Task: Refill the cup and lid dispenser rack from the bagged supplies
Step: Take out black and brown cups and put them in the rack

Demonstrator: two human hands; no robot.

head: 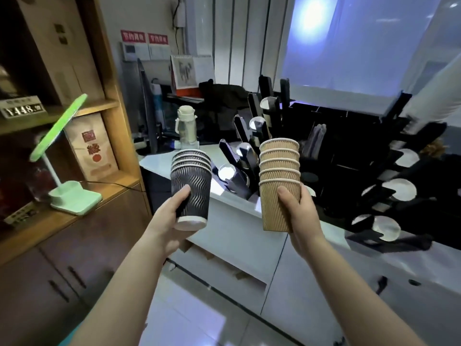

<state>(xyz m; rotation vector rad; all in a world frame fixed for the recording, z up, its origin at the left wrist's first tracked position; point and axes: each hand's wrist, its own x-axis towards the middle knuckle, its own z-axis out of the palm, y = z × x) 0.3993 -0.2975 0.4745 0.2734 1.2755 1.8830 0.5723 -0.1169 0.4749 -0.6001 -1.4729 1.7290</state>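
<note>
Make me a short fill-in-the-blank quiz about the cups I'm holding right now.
The left hand holds a stack of ____ wavy-patterned cups.
The right hand holds a stack of ____ ribbed cups.
The desk lamp on the wooden shelf is ____.

Missing words: black; brown; green

White counter (232, 203) – black dispenser rack (349, 156) standing on it, pale water bottle (186, 126) behind

A nested stack of black wave-ribbed paper cups (190, 186) is held upright, tilted slightly, left of a nested stack of tan ribbed cups (279, 181) (five rims visible). Behind them, the black dispenser rack (349, 156) stands on the white counter, holding white lids (403, 192).
</note>
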